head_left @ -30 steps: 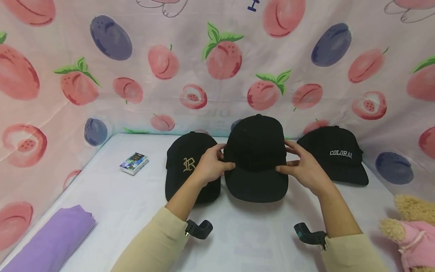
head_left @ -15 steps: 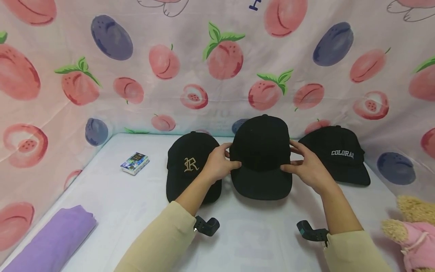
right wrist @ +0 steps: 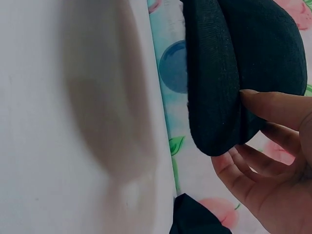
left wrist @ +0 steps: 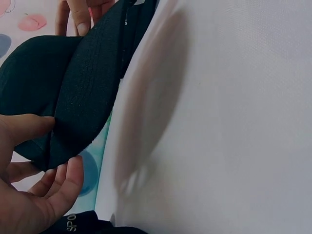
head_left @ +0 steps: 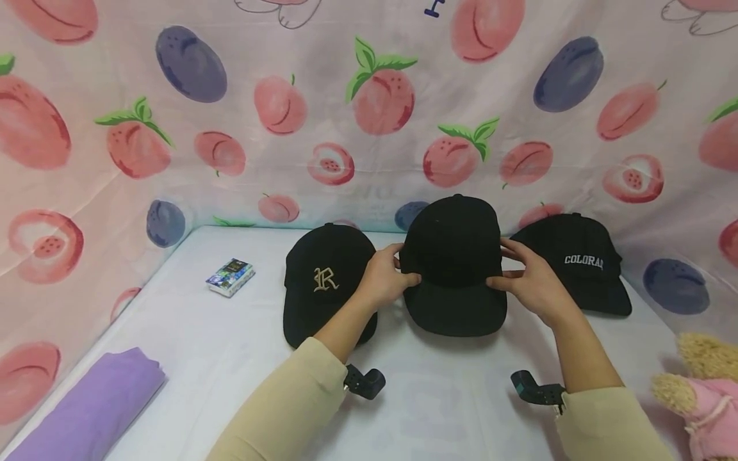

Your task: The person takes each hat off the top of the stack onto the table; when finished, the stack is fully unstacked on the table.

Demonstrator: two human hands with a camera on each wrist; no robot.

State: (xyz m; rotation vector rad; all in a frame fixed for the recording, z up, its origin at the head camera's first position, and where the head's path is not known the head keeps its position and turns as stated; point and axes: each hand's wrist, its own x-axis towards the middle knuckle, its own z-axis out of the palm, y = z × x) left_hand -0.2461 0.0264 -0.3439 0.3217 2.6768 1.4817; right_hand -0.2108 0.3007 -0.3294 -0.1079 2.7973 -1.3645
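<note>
A plain black cap (head_left: 452, 243) is held up between both hands in the head view, its brim toward me and tilted down. My left hand (head_left: 383, 278) pinches its left side where crown meets brim, thumb in front and fingers behind. On the opposite side my right hand (head_left: 533, 285) grips the same seam in the same way. Both wrist views show the cap (left wrist: 87, 87) raised off the white table, its shadow falling on the cloth. Left of it sits a black cap with a gold R (head_left: 325, 275); to the right, partly behind my right hand, lies a black cap with white lettering (head_left: 582, 262).
A small colourful box (head_left: 230, 277) lies at the back left of the white table (head_left: 230, 358). Folded purple cloth (head_left: 92, 403) is at the front left. At the right edge sits a teddy bear in pink (head_left: 712, 403). A fruit-print curtain (head_left: 369, 160) hangs behind.
Both hands have carried the plain black cap a little to the right, away from the cap with the R. The other caps stay where they were.
</note>
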